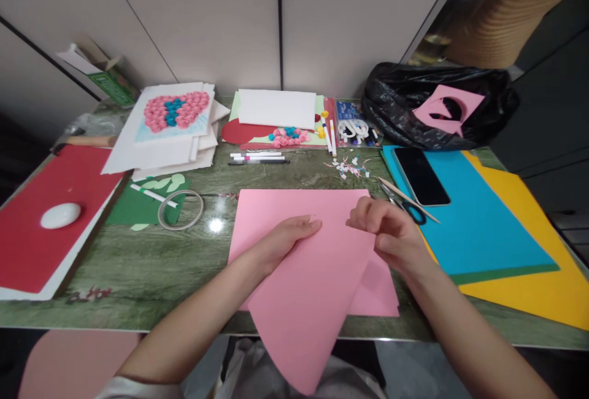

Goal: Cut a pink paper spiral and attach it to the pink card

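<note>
A sheet of pink paper (313, 301) is lifted at an angle, its lower corner hanging past the table's front edge. My left hand (292, 236) grips its upper left side, thumb on top and the other fingers hidden beneath. At the sheet's upper right corner, my right hand (386, 227) pinches the edge between thumb and curled fingers. More pink paper (257, 205) lies flat on the table underneath. Just right of my right hand are black-handled scissors (414, 212) and a thin wooden stick (409, 201).
A phone (422, 176) rests on blue paper (497, 221) at right. Behind it sits a black plastic bag (391, 107) with pink cutout paper. Paper scraps (350, 167), pens (260, 158) and a tape roll (161, 212) lie around. A white oval object (61, 215) is on red paper (41, 251).
</note>
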### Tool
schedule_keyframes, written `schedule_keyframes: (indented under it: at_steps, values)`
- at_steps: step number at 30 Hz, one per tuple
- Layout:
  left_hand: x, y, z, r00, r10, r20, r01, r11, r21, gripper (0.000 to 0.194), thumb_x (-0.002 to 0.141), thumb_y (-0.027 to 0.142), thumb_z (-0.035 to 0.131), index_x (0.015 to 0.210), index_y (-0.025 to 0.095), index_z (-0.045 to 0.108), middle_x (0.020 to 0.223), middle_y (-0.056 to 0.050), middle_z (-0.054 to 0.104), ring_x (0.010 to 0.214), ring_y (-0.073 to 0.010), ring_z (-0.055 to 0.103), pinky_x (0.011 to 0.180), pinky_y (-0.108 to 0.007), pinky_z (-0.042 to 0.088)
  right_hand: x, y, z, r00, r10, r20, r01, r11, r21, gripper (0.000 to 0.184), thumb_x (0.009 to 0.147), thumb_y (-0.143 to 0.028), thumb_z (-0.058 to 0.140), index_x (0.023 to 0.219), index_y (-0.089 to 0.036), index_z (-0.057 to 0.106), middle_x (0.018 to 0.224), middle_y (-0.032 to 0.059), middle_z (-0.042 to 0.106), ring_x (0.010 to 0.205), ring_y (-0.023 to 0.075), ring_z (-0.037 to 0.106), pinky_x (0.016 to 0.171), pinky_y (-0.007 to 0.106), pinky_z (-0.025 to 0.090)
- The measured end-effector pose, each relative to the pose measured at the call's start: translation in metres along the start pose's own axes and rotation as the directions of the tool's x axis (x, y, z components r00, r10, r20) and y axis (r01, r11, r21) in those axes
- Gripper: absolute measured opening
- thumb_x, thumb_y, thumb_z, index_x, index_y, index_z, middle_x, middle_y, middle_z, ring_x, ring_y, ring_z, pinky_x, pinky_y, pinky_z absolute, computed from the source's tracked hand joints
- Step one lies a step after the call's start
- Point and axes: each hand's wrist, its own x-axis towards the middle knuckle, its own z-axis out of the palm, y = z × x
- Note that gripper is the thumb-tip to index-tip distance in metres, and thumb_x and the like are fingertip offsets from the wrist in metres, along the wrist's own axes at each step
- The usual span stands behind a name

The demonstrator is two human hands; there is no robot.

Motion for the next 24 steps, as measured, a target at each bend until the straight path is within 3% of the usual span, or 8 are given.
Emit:
schedule_keyframes:
  at_steps: [4, 10, 18, 24]
  values:
    - [0.001, -0.002, -0.001, 0.999, -0.028, 0.03, 0.029, 0.999, -0.031, 0.024, 0.074, 0.032, 0.068, 0.081, 0.01, 0.063, 0.072, -0.004, 0.062, 0.06, -0.0109, 0.057, 0.057, -0.023, 0.042, 0.0, 0.0, 0.001, 0.999, 0.001, 0.051, -0.004, 0.998, 0.056, 0.021, 0.071, -0.036, 0.07, 0.068, -0.022, 0.055, 0.071, -0.0006, 0.044, 0.062, 0.0139, 0.045, 0.055, 0.029, 0.034]
    - [0.003, -0.005, 0.002, 0.998, -0.067, -0.003, 0.067, 0.994, 0.082, 0.03, 0.076, 0.039, 0.065, 0.083, 0.009, 0.063, 0.07, -0.004, 0.061, 0.056, -0.01, 0.055, 0.054, -0.022, 0.039, 0.0, -0.001, 0.004, 0.995, 0.034, 0.097, -0.045, 0.992, 0.115, 0.025, 0.073, -0.039, 0.069, 0.066, -0.021, 0.052, 0.068, -0.0014, 0.038, 0.058, 0.0127, 0.038, 0.053, 0.027, 0.029]
    - [0.008, -0.014, -0.001, 0.997, -0.072, 0.016, 0.07, 0.992, 0.107, 0.034, 0.074, 0.042, 0.065, 0.084, 0.01, 0.062, 0.072, -0.004, 0.06, 0.057, -0.0095, 0.053, 0.054, -0.022, 0.038, -0.001, 0.003, 0.008, 0.989, 0.055, 0.138, -0.083, 0.975, 0.207, 0.03, 0.074, -0.04, 0.068, 0.063, -0.021, 0.048, 0.066, -0.0021, 0.033, 0.058, 0.0127, 0.031, 0.052, 0.026, 0.024]
    - [0.01, -0.016, 0.002, 0.998, -0.009, 0.056, 0.005, 0.997, 0.08, 0.034, 0.074, 0.044, 0.065, 0.081, 0.011, 0.058, 0.073, -0.004, 0.06, 0.06, -0.0104, 0.054, 0.058, -0.023, 0.039, -0.002, 0.001, 0.008, 0.991, 0.047, 0.125, -0.074, 0.974, 0.216, 0.028, 0.074, -0.042, 0.067, 0.063, -0.021, 0.051, 0.068, -0.0014, 0.035, 0.059, 0.013, 0.034, 0.052, 0.026, 0.028]
